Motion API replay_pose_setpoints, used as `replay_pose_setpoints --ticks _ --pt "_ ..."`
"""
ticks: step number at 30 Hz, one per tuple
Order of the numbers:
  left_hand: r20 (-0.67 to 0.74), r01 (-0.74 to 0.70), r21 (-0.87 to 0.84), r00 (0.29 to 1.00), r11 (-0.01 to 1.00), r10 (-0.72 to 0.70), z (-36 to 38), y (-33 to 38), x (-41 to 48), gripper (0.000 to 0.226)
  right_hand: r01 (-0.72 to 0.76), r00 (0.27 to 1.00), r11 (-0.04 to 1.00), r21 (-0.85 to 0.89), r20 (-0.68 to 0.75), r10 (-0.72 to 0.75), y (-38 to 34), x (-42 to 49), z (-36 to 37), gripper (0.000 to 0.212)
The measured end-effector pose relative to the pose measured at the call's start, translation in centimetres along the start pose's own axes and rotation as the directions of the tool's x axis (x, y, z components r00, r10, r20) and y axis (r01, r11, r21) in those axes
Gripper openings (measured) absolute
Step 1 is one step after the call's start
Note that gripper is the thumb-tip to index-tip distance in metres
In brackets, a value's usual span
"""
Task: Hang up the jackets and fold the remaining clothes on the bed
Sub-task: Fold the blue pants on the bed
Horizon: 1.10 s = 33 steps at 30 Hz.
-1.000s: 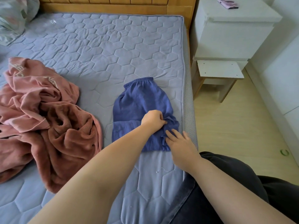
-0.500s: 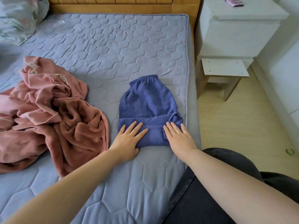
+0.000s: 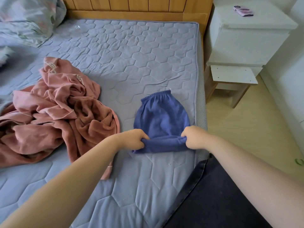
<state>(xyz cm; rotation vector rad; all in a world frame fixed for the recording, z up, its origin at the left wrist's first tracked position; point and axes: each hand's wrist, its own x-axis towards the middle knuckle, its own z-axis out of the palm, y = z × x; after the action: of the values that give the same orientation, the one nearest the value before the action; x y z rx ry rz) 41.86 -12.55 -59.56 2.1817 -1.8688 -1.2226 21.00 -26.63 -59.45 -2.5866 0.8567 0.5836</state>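
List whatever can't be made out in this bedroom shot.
All in the head view:
1. Blue garment: its own fold hides the lower part, so shorts or trousers is unclear.
2. Left hand and right hand: fingertips buried in that fold.
3. Pink pile: crumpled and cut by the left edge; number of pieces unclear.
4. Small item on the nightstand: too small to identify.
5. Green object: cut by the right edge.
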Motion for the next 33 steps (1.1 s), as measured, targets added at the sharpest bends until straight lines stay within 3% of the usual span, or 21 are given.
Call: replay_pose_setpoints --ticks 2,4,6,9,11,15,17,20,24,26,28,30,32,33 --pt "0.164 0.039 -0.152 0.986 0.988 -0.014 -0.4 0.3 -0.3 0.012 -0.022 0.985 0.998 0.064 0.171 0.01 0.0 -0.3 -0.9 0.029" --pt "0.229 0.098 -0.309 0.973 0.946 -0.026 -0.5 0.3 -0.3 0.02 -0.036 0.959 0.998 0.051 0.282 0.02 0.3 -0.2 -1.4 0.027" --pt "0.146 0.109 -0.392 0.988 0.914 -0.055 -0.8 -0.3 0.3 0.026 -0.067 0.978 0.991 0.114 0.204 0.043 0.8 0.2 -1.8 0.027" --pt "-0.139 0.071 -0.51 0.977 0.857 -0.164 -2.2 -1.5 0.9 0.032 -0.11 0.99 0.941 0.319 -0.049 0.132 1.5 1.3 -2.7 0.03" --pt "-0.304 0.018 -0.64 0.912 0.768 -0.274 -3.0 -2.2 1.3 0.026 -0.098 0.964 0.868 0.487 -0.168 0.204 1.9 2.0 -3.3 0.028" --pt "-0.421 -0.034 -0.754 0.791 0.656 -0.444 -3.3 -3.2 2.5 0.018 -0.015 0.903 0.687 0.727 -0.285 0.322 2.6 4.6 -3.7 0.017" --pt "-0.475 -0.065 -0.763 0.732 0.643 -0.489 -2.9 -3.6 3.5 0.025 -0.01 0.884 0.626 0.78 -0.286 0.369 2.5 6.0 -3.7 0.014" --pt "-0.526 -0.07 -0.77 0.633 0.634 -0.568 -2.7 -3.7 4.9 0.028 -0.048 0.848 0.548 0.835 -0.256 0.464 2.3 8.1 -3.5 0.026" --pt "-0.557 -0.133 -0.806 0.503 0.577 -0.661 -2.6 -3.1 6.3 0.033 -0.018 0.821 0.309 0.951 -0.162 0.548 2.7 11.0 -2.9 0.029" --pt "-0.597 -0.088 -0.772 0.442 0.63 -0.67 -2.3 -3.0 6.8 0.041 -0.013 0.788 0.269 0.963 -0.156 0.596 3.1 12.0 -2.5 0.028" --pt "-0.744 -0.014 -0.599 0.379 0.801 -0.55 -1.8 -2.6 7.0 0.049 -0.067 0.736 0.422 0.904 -0.241 0.632 3.0 12.3 -2.1 0.03" --pt "-0.89 -0.01 -0.278 0.38 0.961 -0.253 -1.1 -1.4 7.3 0.045 -0.146 0.703 0.678 0.72 -0.407 0.584 2.2 11.9 -1.6 0.036" --pt "-0.897 -0.003 0.006 0.441 1.0 0.006 0.0 0.0 7.9 0.044 -0.096 0.665 0.87 0.484 -0.619 0.418 0.8 11.2 -1.2 0.041" --pt "-0.856 0.01 0.06 0.515 0.998 0.047 0.7 0.6 8.1 0.05 -0.021 0.649 0.927 0.375 -0.7 0.298 -0.1 10.7 -0.9 0.043"
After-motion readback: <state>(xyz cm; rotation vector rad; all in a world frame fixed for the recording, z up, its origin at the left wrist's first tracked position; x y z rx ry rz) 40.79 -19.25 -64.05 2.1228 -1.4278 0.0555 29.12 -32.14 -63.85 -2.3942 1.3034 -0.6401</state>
